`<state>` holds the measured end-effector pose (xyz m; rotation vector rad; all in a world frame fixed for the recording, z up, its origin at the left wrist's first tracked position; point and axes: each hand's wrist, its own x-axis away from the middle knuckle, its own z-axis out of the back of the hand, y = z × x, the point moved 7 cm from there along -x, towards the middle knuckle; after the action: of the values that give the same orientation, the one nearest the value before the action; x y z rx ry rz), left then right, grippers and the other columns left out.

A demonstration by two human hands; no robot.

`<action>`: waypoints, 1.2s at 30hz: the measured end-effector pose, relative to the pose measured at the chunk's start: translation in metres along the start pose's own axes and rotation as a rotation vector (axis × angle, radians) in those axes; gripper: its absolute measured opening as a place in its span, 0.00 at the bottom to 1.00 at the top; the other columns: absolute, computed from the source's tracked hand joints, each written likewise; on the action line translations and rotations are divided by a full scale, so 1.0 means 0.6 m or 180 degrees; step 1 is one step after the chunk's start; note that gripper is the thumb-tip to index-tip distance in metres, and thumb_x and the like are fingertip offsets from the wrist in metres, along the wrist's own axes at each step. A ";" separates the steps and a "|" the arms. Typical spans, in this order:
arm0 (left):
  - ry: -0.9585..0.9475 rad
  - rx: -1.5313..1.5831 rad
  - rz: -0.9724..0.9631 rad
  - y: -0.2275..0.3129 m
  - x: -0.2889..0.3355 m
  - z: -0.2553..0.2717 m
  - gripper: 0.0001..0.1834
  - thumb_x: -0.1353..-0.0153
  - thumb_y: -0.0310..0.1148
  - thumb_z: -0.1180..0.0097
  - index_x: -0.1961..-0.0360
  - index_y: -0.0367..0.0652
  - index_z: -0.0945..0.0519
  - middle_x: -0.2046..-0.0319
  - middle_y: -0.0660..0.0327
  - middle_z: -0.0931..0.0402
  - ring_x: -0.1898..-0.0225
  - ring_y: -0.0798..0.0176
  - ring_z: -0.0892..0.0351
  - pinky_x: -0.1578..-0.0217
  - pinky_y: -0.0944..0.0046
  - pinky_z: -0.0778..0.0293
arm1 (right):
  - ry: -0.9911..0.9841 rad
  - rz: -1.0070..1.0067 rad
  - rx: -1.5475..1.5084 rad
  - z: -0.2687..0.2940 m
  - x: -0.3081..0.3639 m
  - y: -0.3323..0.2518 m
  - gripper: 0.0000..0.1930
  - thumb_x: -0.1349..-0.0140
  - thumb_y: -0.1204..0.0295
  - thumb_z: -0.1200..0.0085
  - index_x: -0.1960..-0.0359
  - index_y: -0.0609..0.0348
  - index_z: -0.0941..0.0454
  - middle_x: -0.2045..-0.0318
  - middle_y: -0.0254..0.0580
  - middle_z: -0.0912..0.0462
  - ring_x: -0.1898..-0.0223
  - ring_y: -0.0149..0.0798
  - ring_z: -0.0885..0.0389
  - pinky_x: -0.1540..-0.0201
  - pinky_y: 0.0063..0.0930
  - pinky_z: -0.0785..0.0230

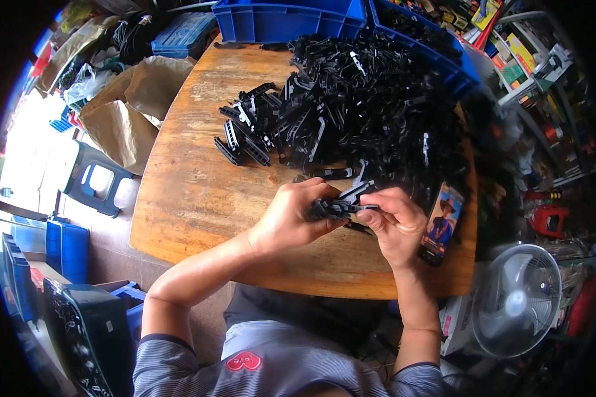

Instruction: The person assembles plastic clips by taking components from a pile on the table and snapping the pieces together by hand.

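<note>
Over the near part of the wooden table [185, 192], my left hand [290, 215] is closed round a small bunch of black plastic pieces [331, 208]. Thumb and fingers of my right hand [398, 225] pinch the right end of a thin dark plastic strip [363, 208] that reaches out of that bunch. Greyish edges show on some of these pieces; my left fingers hide the rest. Just beyond my hands spreads a large heap of similar black plastic pieces [371, 99]. A smaller cluster of black and white strips [245, 126] lies to its left.
Blue crates [288, 23] stand at the table's far edge. To the right of my right hand lies a phone [442, 221] with a lit screen. A fan [515, 301] stands at the lower right. Left of the table are a stool [98, 177] and brown paper bags [122, 126].
</note>
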<state>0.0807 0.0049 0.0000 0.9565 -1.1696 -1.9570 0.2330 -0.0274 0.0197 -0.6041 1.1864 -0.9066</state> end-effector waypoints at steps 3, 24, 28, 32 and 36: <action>0.0122 -0.0357 -0.0384 0.012 0.002 0.002 0.14 0.54 0.27 0.34 0.66 0.35 0.23 0.72 0.54 0.24 0.70 0.58 0.24 0.68 0.62 0.29 | -0.0077 0.0073 0.0215 -0.006 -0.001 -0.012 0.12 0.52 0.76 0.35 0.64 0.59 0.19 0.70 0.38 0.20 0.70 0.30 0.21 0.68 0.20 0.28; -0.0451 0.0325 -0.0273 0.011 -0.005 -0.026 0.40 0.53 0.29 0.36 0.39 0.39 0.41 0.61 0.44 0.23 0.57 0.45 0.21 0.57 0.55 0.27 | -0.0525 0.0307 0.0072 -0.023 -0.010 -0.002 0.34 0.64 0.57 0.27 0.59 0.61 0.31 0.66 0.41 0.22 0.68 0.33 0.21 0.65 0.25 0.26; -0.0474 0.0066 0.0150 -0.001 -0.005 -0.038 0.49 0.53 0.30 0.38 0.34 0.39 0.55 0.57 0.38 0.26 0.53 0.38 0.26 0.55 0.53 0.28 | -0.0456 -0.0518 -0.0074 -0.033 0.000 0.017 0.41 0.64 0.57 0.26 0.51 0.62 0.38 0.61 0.39 0.27 0.60 0.31 0.26 0.57 0.23 0.29; -0.0236 -0.0218 -0.0499 0.000 0.006 -0.023 0.55 0.54 0.31 0.37 0.33 0.39 0.62 0.43 0.37 0.38 0.47 0.38 0.30 0.51 0.54 0.29 | -0.0655 -0.0213 -0.0765 -0.083 -0.042 -0.005 0.23 0.49 0.76 0.35 0.53 0.60 0.33 0.65 0.38 0.25 0.64 0.29 0.26 0.56 0.25 0.32; -0.0182 -0.0884 0.0358 -0.016 0.003 0.085 0.33 0.53 0.30 0.38 0.43 0.46 0.35 0.52 0.51 0.33 0.52 0.50 0.31 0.54 0.55 0.31 | 0.0471 -0.1162 -0.0674 0.009 -0.155 0.043 0.17 0.49 0.63 0.38 0.62 0.56 0.29 0.68 0.33 0.26 0.77 0.24 0.28 0.81 0.14 0.34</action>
<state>0.0353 0.0288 0.0080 0.6802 -0.9290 -2.0015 0.2354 0.0648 0.0481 -0.9597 1.3398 -1.1561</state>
